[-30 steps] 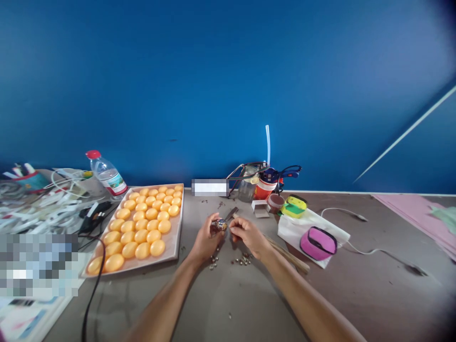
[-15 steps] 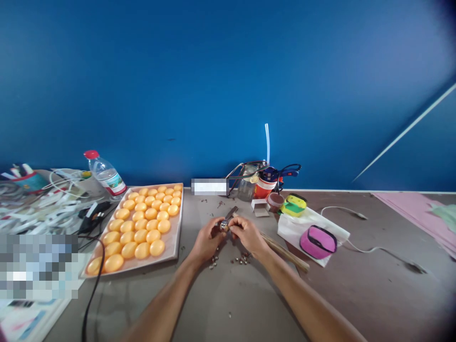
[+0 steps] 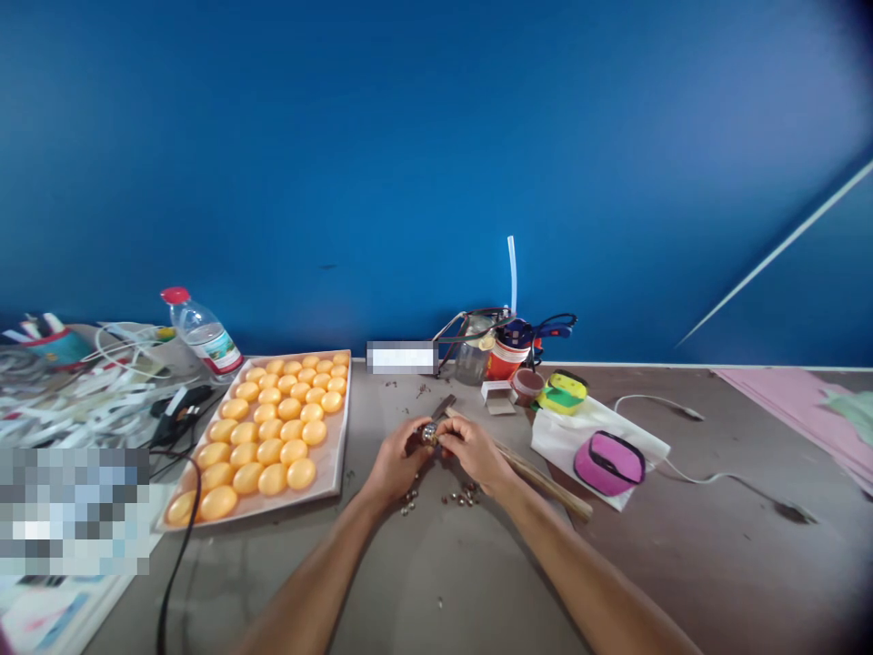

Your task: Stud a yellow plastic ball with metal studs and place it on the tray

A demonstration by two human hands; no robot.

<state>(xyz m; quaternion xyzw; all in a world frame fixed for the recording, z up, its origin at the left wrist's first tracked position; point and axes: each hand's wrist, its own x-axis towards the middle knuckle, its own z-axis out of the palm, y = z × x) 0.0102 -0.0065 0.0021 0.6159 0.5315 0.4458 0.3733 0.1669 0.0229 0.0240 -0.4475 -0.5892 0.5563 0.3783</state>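
Between my two hands is a small shiny round metal piece [image 3: 429,433]; its exact kind cannot be made out. My left hand [image 3: 397,462] closes its fingers and thumb around the piece from the left. From the other side my right hand [image 3: 470,448] pinches at the piece's edge, and whatever small part may be in that pinch is hidden. A hammer lies on the table beyond and under my right hand, with its dark head [image 3: 444,406] past my fingers and its wooden handle [image 3: 546,482] slanting toward the right. Small shiny metal bits [image 3: 466,496] are scattered below my hands.
Left of my hands is a shallow tray [image 3: 334,473] of orange balls, with a bottle [image 3: 208,337] and white strips behind it. A jar [image 3: 470,355], a red tub [image 3: 506,359] and a small box [image 3: 498,398] stand at the back. Rightward lie yellow [image 3: 563,391] and pink [image 3: 609,464] items.
The metal piece has turned slightly between my fingers. Both hands stay in nearly the same place.
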